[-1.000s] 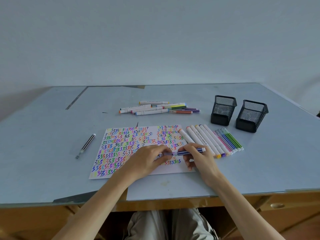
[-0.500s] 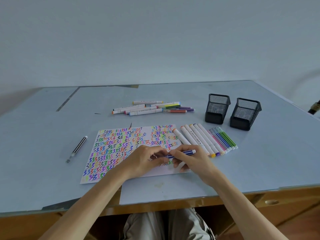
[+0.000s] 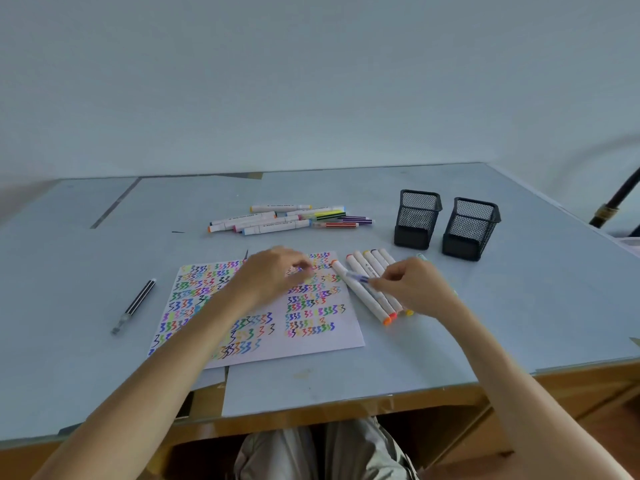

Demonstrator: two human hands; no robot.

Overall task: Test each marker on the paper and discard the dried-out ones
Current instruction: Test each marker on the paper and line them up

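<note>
Already crowded with squiggles, the paper (image 3: 263, 306) leaves little room. Over its top edge the blurred left hand (image 3: 277, 275) hovers, grip unclear. Right of the paper, the right hand (image 3: 412, 289) pinches a blue marker (image 3: 358, 277); a fresh stroke could get lost among old marks.

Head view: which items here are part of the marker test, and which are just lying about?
In the job: blue marker held by right hand; left hand over scribbled paper; marker row; marker pile; mesh cups.

Lying about: black striped pen; paper scrap.
</note>
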